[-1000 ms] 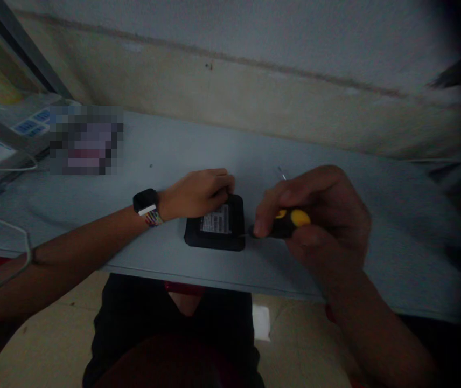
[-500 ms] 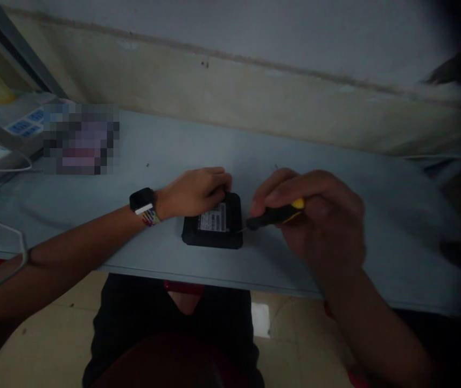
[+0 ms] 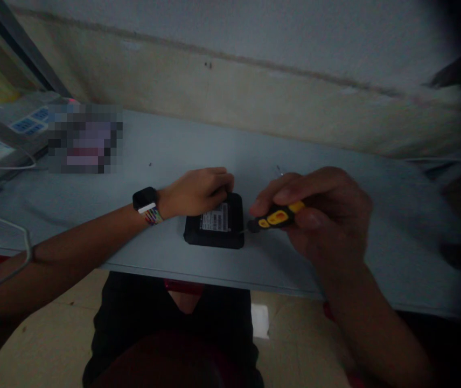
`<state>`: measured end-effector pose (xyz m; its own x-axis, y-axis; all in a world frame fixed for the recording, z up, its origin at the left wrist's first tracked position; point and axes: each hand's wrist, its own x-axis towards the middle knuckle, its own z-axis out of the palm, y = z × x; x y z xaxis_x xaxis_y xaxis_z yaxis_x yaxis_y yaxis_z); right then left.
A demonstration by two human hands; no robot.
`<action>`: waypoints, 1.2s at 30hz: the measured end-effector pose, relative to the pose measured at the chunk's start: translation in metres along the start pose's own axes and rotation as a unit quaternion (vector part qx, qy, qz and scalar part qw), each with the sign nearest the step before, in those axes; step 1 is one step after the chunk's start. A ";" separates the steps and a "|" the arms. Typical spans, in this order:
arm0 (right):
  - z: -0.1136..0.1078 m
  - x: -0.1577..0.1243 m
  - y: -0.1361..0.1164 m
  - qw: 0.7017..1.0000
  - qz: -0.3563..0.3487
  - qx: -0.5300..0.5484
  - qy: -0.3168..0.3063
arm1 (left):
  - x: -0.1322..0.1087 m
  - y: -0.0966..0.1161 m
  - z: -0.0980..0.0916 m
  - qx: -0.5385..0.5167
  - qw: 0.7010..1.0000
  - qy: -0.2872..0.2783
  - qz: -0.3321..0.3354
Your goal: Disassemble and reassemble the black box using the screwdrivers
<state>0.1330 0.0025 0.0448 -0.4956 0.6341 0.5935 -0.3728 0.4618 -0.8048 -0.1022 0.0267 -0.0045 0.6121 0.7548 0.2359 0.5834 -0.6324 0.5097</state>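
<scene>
A flat black box (image 3: 234, 215) with rounded corners and a white printed label (image 3: 217, 218) lies on the table. My left hand (image 3: 198, 191) rests over its far left part, fingers curled down at the far edge and holding it; the fingertips are partly hidden. My right hand (image 3: 327, 210) grips a screwdriver (image 3: 274, 217) by its black and yellow handle. The thin shaft points left, and its tip is at the box's right side near the front corner; whether it sits in a screw I cannot tell.
The grey table (image 3: 166, 140) runs along a wall (image 3: 255, 91). A small metal bit (image 3: 279, 171) lies beyond my right hand, and a dark speck (image 3: 150, 164) farther left. Packages (image 3: 32, 121), a blurred-out item (image 3: 89, 143) and a white cable (image 3: 24, 237) are at the left.
The screwdriver handle has turned in my right hand, so more of its yellow inlay faces up. My left hand and the box keep their places on the table.
</scene>
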 end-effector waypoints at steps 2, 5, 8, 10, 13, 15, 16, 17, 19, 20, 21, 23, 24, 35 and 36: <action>-0.002 -0.001 -0.001 1.000 0.020 -0.014 -0.004 | 0.000 -0.001 0.001 0.000 1.000 0.000 0.001; -0.002 0.001 -0.003 0.999 0.043 -0.020 0.001 | -0.001 -0.002 0.002 -0.003 1.000 0.005 -0.001; 0.000 0.004 -0.003 0.999 0.028 0.025 -0.011 | -0.001 -0.002 0.002 -0.005 1.000 0.003 -0.001; 0.002 0.004 -0.002 0.998 0.028 0.046 -0.018 | 0.000 -0.001 0.001 -0.001 1.000 -0.001 -0.003; 0.002 0.003 0.001 0.998 0.040 0.050 -0.007 | 0.000 0.000 0.000 0.002 1.000 -0.006 -0.008; 0.002 0.003 0.002 0.998 0.035 0.054 0.000 | 0.000 0.001 -0.001 0.001 1.000 -0.008 -0.011; 0.002 0.003 0.002 0.998 0.027 0.054 0.002 | 0.000 0.001 -0.001 0.000 1.000 -0.009 -0.012; 0.002 0.003 0.002 0.999 0.020 0.048 0.005 | 0.000 0.001 -0.001 -0.001 1.000 -0.008 -0.012; 0.002 0.004 0.001 0.999 0.014 0.024 0.016 | 0.000 0.001 0.000 -0.002 1.000 -0.005 -0.011; 0.002 0.003 0.000 1.000 0.015 0.012 0.023 | 0.000 0.001 0.000 -0.002 1.000 -0.002 -0.009; 0.002 0.002 0.000 0.999 0.017 0.001 0.029 | 0.000 0.001 0.000 -0.002 1.000 0.000 -0.008; 0.000 0.000 -0.001 0.999 0.018 -0.018 0.032 | 0.000 0.001 0.000 0.002 1.000 0.002 -0.008; 0.000 -0.001 -0.001 0.999 0.014 -0.026 0.028 | 0.000 0.001 0.000 0.003 1.000 0.002 -0.009; 0.029 0.035 -0.021 0.997 0.070 0.007 0.011 | 0.000 0.002 -0.002 0.000 1.000 -0.008 -0.017; 0.030 0.037 -0.021 0.997 0.071 0.010 0.013 | 0.000 0.002 -0.002 0.001 1.000 -0.009 -0.017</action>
<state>0.0987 -0.0025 0.0843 -0.5250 0.7081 0.4723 -0.3160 0.3531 -0.8806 -0.1017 0.0258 -0.0019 0.6023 0.7720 0.2030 0.6043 -0.6071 0.5160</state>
